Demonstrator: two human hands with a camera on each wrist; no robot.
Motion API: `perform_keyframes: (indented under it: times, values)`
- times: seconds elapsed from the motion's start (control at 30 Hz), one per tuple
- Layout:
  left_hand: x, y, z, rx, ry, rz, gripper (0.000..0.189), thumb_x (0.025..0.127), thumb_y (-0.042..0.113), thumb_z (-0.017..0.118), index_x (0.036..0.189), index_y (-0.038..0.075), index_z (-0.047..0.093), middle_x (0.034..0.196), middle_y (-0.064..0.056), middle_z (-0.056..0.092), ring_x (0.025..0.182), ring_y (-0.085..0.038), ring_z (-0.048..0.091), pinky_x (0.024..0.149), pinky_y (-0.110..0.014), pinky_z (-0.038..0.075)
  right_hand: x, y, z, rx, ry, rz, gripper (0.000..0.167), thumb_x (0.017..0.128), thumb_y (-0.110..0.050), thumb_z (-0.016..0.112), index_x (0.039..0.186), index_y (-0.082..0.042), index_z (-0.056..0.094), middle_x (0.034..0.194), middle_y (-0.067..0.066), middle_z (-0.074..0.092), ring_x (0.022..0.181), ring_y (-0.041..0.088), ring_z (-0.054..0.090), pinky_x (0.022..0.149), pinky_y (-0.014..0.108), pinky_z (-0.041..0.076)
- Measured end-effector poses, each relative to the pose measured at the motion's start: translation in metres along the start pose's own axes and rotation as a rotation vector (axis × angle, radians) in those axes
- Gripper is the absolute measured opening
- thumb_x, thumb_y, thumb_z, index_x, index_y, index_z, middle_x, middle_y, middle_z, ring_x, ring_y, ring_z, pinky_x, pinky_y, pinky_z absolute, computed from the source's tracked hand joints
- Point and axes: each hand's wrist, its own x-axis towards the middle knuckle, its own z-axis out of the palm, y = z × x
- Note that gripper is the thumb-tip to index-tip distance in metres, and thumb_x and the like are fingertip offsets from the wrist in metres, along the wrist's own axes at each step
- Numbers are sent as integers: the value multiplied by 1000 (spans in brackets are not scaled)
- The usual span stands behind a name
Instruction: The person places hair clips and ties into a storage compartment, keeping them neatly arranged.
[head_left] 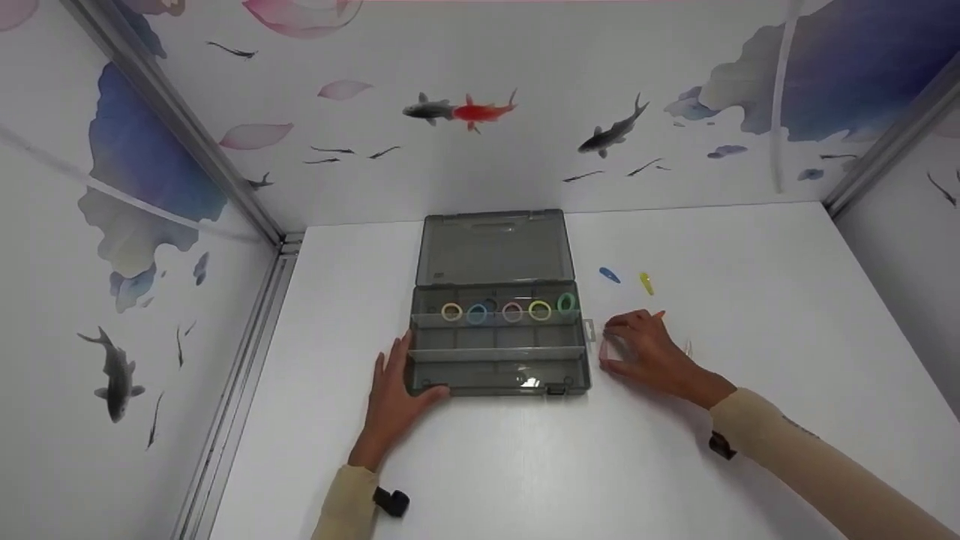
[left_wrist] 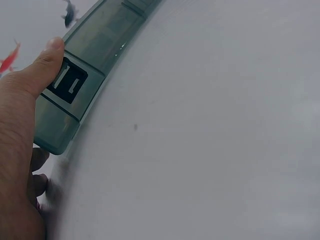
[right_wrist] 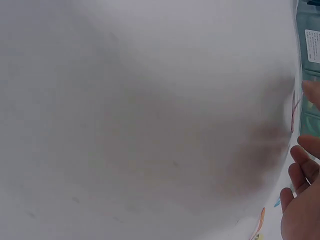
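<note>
A grey see-through compartment box (head_left: 499, 373) lies with its lid (head_left: 495, 250) folded back. My left hand (head_left: 391, 397) holds its left front corner; in the left wrist view the thumb (left_wrist: 49, 62) lies over the front wall near the dark latch (left_wrist: 69, 80). Just right of the box, my right hand (head_left: 649, 352) has a thin pink loop-like piece (head_left: 604, 349) between thumb and index fingertips. In the right wrist view that pink piece (right_wrist: 295, 114) shows as a thin line beside the box; its exact kind is unclear.
Colored rings, among them a blue ring (head_left: 477, 313) and a green ring (head_left: 566, 303), stand in the back compartment. Right of the box lie a blue hair clip (head_left: 610, 274) and a yellow hair clip (head_left: 647, 283). An orange tip (head_left: 659, 315) and a pale thin piece (head_left: 688, 347) show beside my right hand.
</note>
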Motion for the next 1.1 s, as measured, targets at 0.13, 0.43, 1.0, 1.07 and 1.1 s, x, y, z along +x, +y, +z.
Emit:
perform_keyframes:
  times: [0.13,0.43,1.0,1.07,1.1]
  values:
    - [1,0,1,18,9,10,121,85,62,91,178,28,22,183,-15,21,168,-49,4,130,-74,17,-1,-1,3,-39,25,-18,49,91,-19,93,128,6,73,133,21,68,125,40,55,106,60,42]
    - [-1,1,0,13,-1,-17,120,85,65,90,178,31,21,183,-13,20,169,-48,3,130,-75,17,-2,-3,9,-18,56,11,42,89,-14,94,122,6,75,131,22,68,124,41,54,107,60,41]
    - [1,1,0,20,8,1,119,86,65,89,178,29,22,183,-14,22,168,-51,6,127,-78,19,9,0,0,67,85,81,39,88,-11,93,118,2,73,131,23,66,127,44,51,106,64,39]
    - [1,2,-1,25,6,3,119,86,64,89,178,27,23,183,-15,22,168,-51,6,128,-77,18,11,0,-4,87,97,100,41,88,-12,93,119,2,71,132,24,65,129,45,50,106,64,37]
    - [1,2,-1,27,5,4,119,87,63,90,178,26,23,183,-16,22,168,-51,7,129,-77,18,12,0,-6,94,100,108,42,88,-12,93,120,2,70,134,24,64,131,45,49,106,64,36]
